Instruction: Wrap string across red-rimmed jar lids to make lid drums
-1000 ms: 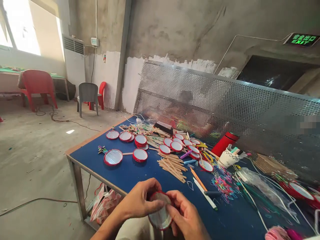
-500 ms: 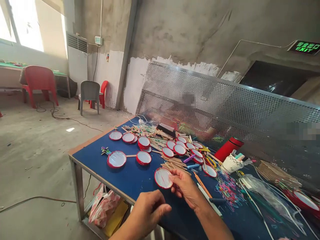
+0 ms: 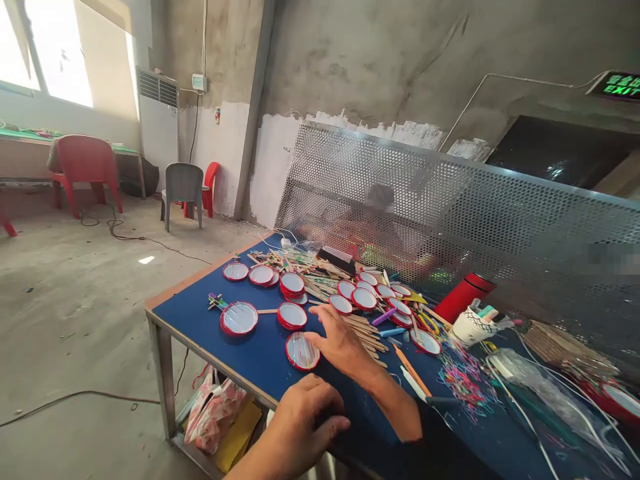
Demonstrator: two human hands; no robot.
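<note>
A round red-rimmed disc [image 3: 302,352] with a pale face and thin coloured strands across it lies on the blue tabletop. At its right edge is my right hand [image 3: 345,343], thumb and fingers spread apart; the thumb tip overlaps the rim, and I cannot tell whether it touches. Close to the table's front edge hovers my left hand [image 3: 311,417], fingers loosely curled, thumb apart, nothing visible in it. Just beyond the disc sits a stack of similar discs [image 3: 292,315]. A wooden stick joins that area to a strung disc with a neck [image 3: 239,319] on the left.
Wooden craft sticks [image 3: 367,333], several more red-rimmed discs [image 3: 364,298] and markers [image 3: 384,317] cover the middle. Tangled coloured strings [image 3: 467,377], a white pen cup [image 3: 473,327] and a red bottle [image 3: 465,297] stand right. A perforated metal screen [image 3: 450,207] closes the back.
My right hand has moved left with the strung disc, set it down before the stack and opened its fingers. My left hand has barely moved. The view has shifted slightly.
</note>
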